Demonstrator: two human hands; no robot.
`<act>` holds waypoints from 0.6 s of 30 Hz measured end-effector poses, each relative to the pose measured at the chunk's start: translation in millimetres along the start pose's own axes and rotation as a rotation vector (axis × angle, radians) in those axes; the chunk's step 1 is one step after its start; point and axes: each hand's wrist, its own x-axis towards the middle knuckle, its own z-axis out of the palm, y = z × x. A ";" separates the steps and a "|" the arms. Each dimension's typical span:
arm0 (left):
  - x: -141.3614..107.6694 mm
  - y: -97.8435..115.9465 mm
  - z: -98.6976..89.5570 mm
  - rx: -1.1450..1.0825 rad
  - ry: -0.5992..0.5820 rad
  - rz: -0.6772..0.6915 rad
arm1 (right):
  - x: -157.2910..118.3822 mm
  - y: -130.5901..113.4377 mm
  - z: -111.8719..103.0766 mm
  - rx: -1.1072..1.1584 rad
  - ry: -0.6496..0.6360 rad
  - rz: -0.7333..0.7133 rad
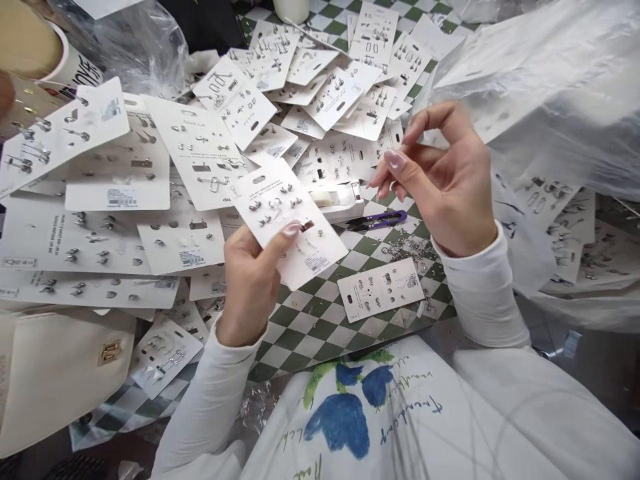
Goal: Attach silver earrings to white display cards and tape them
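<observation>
My left hand [253, 280] grips a white earring card [290, 227] at its lower left edge, thumb on the front. Rows of small silver earrings and a printed label sit on the card, which is tilted. To the right, my right hand [445, 180] is raised above the table, thumb and fingers drawn together in a pinch; anything between them is too small to make out. Below it lie purple-handled thread snips [380, 219] beside a white tape dispenser [340, 203]. Another earring card [381, 291] lies flat on the table, near a scatter of loose silver bits [407, 250].
Many earring cards [345, 93] are heaped at the back and left. Clear plastic bags [545, 100] bulge at the right, some over more cards. A cream bag [65, 367] with a gold clasp sits at the left. The tablecloth [300, 333] is green-and-white checked.
</observation>
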 end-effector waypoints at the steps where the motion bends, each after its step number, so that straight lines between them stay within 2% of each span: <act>1: -0.9 -0.8 1.1 0.022 -0.025 -0.004 | -1.5 0.0 1.6 0.015 -0.003 -0.022; 4: -4.5 -5.7 3.5 0.107 -0.018 0.023 | -5.8 -0.7 4.8 0.040 -0.037 -0.024; 8: -7.8 -14.1 6.0 0.141 0.016 0.071 | -14.2 -3.2 12.7 0.067 -0.178 0.010; 12: -6.9 -18.7 7.1 0.133 -0.015 0.059 | -23.8 3.4 27.8 -0.013 -0.294 -0.068; 15: -5.9 -19.5 7.7 0.145 -0.023 0.052 | -27.2 12.8 35.6 -0.089 -0.340 -0.142; 18: -6.6 -17.9 9.4 0.089 -0.060 -0.016 | -26.9 19.4 36.8 -0.108 -0.366 -0.199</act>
